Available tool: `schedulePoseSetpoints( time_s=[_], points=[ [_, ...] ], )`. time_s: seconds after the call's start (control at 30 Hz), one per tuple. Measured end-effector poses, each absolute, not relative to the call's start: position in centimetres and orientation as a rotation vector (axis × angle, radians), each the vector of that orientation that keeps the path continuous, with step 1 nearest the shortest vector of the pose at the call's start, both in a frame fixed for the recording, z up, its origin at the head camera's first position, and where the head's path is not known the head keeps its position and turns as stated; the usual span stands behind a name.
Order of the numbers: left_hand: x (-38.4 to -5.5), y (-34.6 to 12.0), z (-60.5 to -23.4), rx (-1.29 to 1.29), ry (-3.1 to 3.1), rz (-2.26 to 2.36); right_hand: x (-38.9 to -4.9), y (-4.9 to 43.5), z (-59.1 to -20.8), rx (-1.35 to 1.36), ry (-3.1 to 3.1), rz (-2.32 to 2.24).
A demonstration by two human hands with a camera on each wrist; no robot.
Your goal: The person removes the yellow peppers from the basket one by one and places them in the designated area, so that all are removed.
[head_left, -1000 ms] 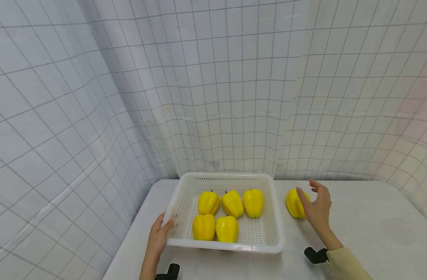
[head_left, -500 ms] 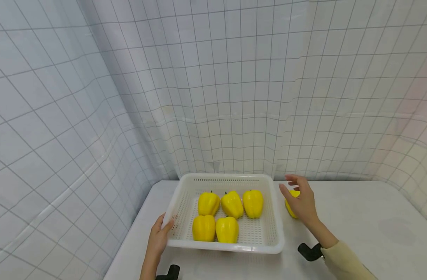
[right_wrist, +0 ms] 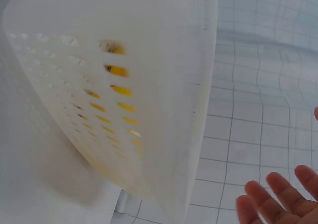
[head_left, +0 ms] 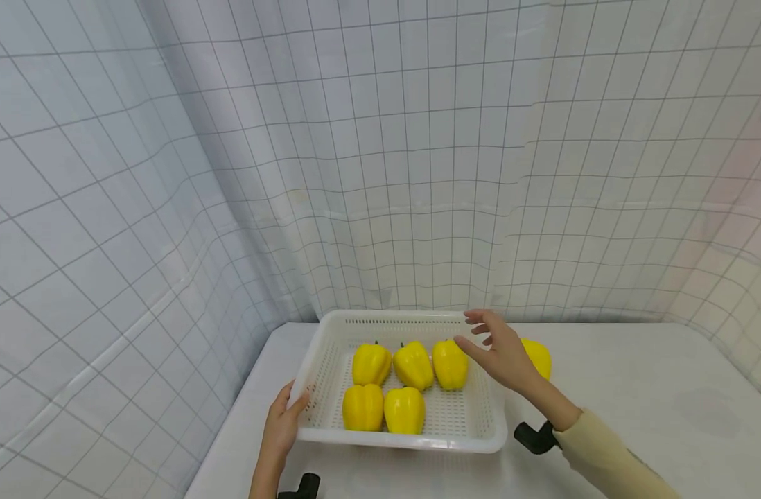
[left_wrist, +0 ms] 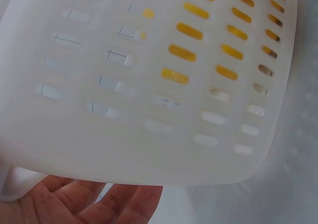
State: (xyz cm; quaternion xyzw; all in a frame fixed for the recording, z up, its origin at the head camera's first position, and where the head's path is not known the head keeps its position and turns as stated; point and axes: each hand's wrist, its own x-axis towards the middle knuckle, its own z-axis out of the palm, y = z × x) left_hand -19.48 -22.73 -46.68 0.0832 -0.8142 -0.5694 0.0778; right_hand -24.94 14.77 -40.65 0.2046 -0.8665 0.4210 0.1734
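A white perforated plastic basket point(head_left: 474, 416) stands on the white table with several yellow bell peppers inside, among them a far-right bell pepper point(head_left: 450, 371). My left hand point(head_left: 282, 424) grips the basket's left rim, thumb over the inside. In the left wrist view the fingers point(left_wrist: 119, 204) show below the basket's slotted wall point(left_wrist: 149, 149). Over the basket's right rim hovers my right hand point(head_left: 504, 355), fingers spread and loosely bent, holding nothing. Its fingertips overlap the far-right pepper in the head view. Another yellow bell pepper point(head_left: 538, 356) lies on the table right of the basket, partly hidden behind that hand.
White grid-patterned curtains point(head_left: 418, 173) hang behind and to the left of the table point(head_left: 655, 402). A black wrist mount point(head_left: 535, 438) sticks out from the right wrist, and a second black mount point(head_left: 302, 486) from the left.
My right hand has moved left, from beside the loose bell pepper to above the basket's right rim. The left hand, the basket and the peppers have stayed in place.
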Motion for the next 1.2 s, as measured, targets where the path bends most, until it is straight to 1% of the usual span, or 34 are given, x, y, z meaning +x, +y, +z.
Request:
schedulePoseSetpoints(
  time_s=[0.3, 0.53, 0.8, 1.2],
  points=[
    [-19.5, -22.6, -46.7, 0.250, -2.447, -1.701, -25.4, 13.2, -39.3, 0.639, -2.780, 1.080],
    [-19.5, -22.6, -46.7, 0.236, -2.445, -1.698, -26.4, 12.3, -39.4, 0.642, -2.905, 1.039],
    [-19.5, -22.7, -46.6, 0.242, -2.449, -1.700, -27.6, 11.2, -40.1, 0.604, -3.032, 0.939],
    [-19.5, -22.8, -46.8, 0.241, -2.449, -1.699, -29.1, 10.3, -41.0, 0.446, -3.239, 0.741]
  ],
)
